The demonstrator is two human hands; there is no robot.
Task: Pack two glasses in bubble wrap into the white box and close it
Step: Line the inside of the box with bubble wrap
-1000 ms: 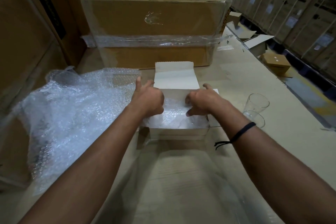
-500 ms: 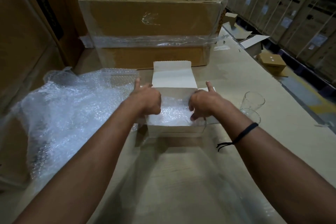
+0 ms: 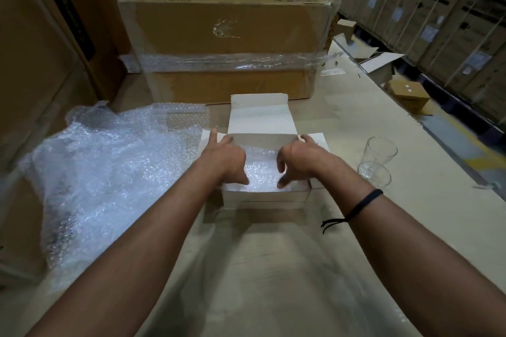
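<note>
Grip: left hand (image 3: 225,157) and right hand (image 3: 297,158) both empty, fingers spread, pressing wrap (image 3: 260,172) into box (image 3: 264,194).
Glasses: two glasses (image 3: 377,163) bare on surface (image 3: 273,268), right of box.
Nearer: right hand.
Axis: upright, it seems.

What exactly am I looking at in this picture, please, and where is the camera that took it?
There is no machine here. The camera sits on a person's head and looks forward and down, so the two forearms reaching in from the bottom are that person's own.

The left hand and the right hand rest at the two sides of an open white box on a pale table. Their fingers press on bubble wrap lining the box; neither hand grips anything that I can see. The box's lid flap stands open at the far side.

To the left lies a big loose heap of bubble wrap. To the right stand two clear glasses, not yet wrapped. Behind is a large taped cardboard carton.
</note>
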